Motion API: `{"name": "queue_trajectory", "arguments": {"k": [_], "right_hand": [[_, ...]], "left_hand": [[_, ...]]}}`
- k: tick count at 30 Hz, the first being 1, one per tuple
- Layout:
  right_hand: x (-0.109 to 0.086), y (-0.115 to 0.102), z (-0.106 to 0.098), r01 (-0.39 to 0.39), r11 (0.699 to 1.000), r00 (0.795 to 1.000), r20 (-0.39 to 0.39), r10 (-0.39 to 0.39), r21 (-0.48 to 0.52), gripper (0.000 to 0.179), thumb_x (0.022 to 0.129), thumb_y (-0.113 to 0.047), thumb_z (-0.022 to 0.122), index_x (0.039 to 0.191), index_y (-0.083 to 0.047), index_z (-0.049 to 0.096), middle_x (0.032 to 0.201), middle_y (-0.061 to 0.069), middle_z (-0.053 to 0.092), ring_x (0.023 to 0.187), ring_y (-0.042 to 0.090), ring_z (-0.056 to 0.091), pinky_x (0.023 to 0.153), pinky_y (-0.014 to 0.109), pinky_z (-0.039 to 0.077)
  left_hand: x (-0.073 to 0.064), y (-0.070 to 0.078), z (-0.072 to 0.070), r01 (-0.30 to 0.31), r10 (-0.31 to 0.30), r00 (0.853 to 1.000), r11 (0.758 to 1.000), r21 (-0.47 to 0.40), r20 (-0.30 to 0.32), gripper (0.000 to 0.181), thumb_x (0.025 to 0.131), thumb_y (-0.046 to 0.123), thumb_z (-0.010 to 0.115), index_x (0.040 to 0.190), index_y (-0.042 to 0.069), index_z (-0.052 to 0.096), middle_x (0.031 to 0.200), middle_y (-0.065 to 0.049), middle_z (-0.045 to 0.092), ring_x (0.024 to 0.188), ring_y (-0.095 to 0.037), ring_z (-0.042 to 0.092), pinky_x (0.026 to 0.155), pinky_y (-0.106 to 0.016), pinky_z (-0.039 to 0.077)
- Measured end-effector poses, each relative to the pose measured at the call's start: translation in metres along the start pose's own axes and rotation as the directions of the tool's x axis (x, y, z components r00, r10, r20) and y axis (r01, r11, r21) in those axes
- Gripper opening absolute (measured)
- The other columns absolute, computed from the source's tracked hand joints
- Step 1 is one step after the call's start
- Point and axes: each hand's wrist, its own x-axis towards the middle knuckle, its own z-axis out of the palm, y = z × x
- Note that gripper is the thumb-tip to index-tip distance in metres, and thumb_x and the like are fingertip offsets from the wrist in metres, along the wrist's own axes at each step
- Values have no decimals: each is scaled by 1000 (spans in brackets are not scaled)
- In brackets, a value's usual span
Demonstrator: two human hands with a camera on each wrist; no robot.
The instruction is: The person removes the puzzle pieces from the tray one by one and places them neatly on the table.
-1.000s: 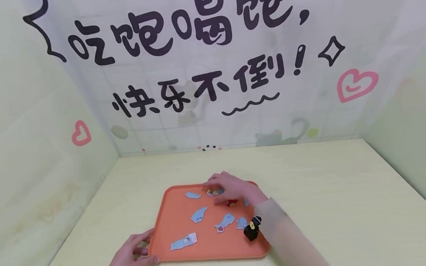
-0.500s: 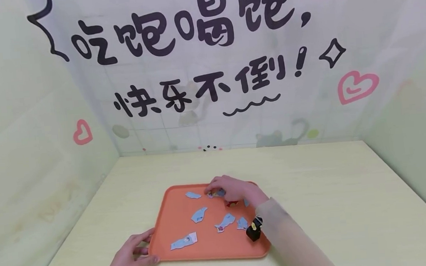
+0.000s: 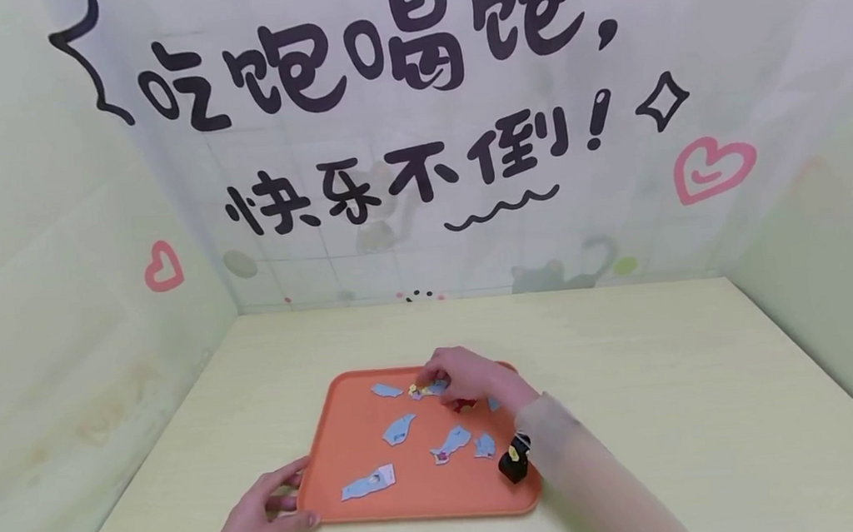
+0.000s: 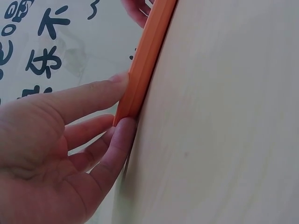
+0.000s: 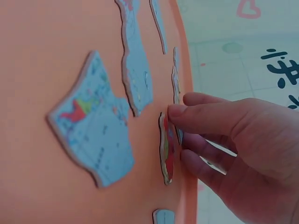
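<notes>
On an orange tray [image 3: 444, 494] lie several flat, irregular puzzle pieces, mostly light blue. The left hand [image 3: 254, 513] grips the tray's near left corner, thumb on the rim and fingers round its side. At the far side, the right hand [image 3: 473, 377] pinches a yellow and blue puzzle piece [image 3: 416, 393] between thumb and fingers, low over the tray. In the right wrist view, this piece shows edge-on behind the thumb, partly hidden. A red puzzle piece [image 5: 167, 149] lies just beside the thumb. A large blue piece [image 5: 103, 126] with a red and green print lies nearer that camera.
Other blue puzzle pieces lie about the tray: one at the near left [image 3: 368, 482], one in the middle [image 3: 399, 429], and one at the back left [image 3: 387, 390]. A black device [image 3: 514, 458] sits at the right wrist. Printed cloth walls [image 3: 366, 262] enclose the pale wooden table [image 3: 630, 367].
The right hand's fingers have come down onto the yellow and blue puzzle piece and shifted slightly right, uncovering the piece's left end. The left hand has stayed on the tray's corner.
</notes>
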Motion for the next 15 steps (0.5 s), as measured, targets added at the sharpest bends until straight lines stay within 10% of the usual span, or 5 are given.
{"name": "queue_trajectory", "arguments": {"k": [15], "right_hand": [[-2, -1, -2, 42, 999, 998, 53, -41, -25, 36, 92, -2, 63, 124, -18, 70, 117, 4, 59, 81, 12, 54, 62, 20, 48]], "left_hand": [[1, 9, 3, 45, -45, 999, 999, -7, -19, 79, 75, 13, 84, 145, 9, 48, 126, -14, 58, 101, -19, 65, 87, -40, 56]]}}
